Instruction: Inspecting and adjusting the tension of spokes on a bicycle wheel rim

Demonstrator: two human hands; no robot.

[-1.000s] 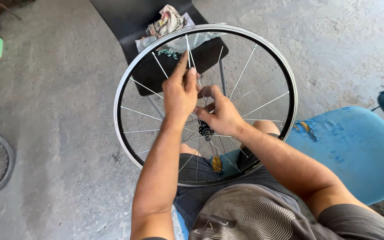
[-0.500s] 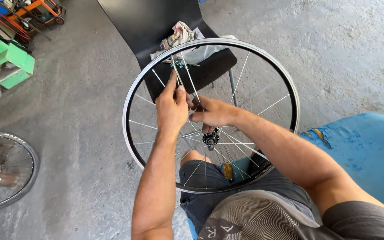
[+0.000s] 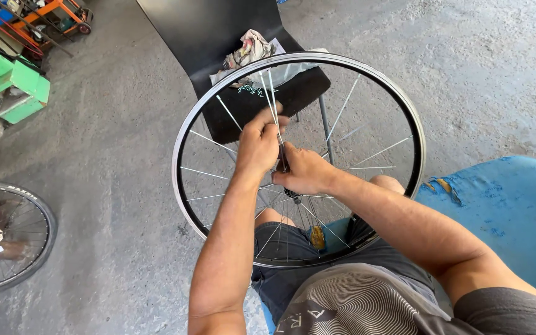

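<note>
Seated person with a bicycle wheel (image 3: 299, 160) resting upright across the lap, its rim (image 3: 418, 149) standing clear of the concrete floor (image 3: 94, 155). Left hand (image 3: 257, 146): fingers closed in a pinch on a pair of thin spokes (image 3: 270, 93) just above the hub, thumb and forefinger pressing them together. Right hand (image 3: 304, 170): fingers curled shut around the spokes close to the hub, which it largely hides.

Behind the wheel, a black chair (image 3: 218, 37) bears a crumpled rag (image 3: 249, 48). A second wheel (image 3: 4, 236), with tyre, lies on the floor at left; a blue seat (image 3: 504, 211) stands at right.

The wheel appears light and its rim stiff, but each spoke is slender and would flex under a squeeze. The rim or hub seems the safest place to hold it; the bare metal may be slippery.
</note>
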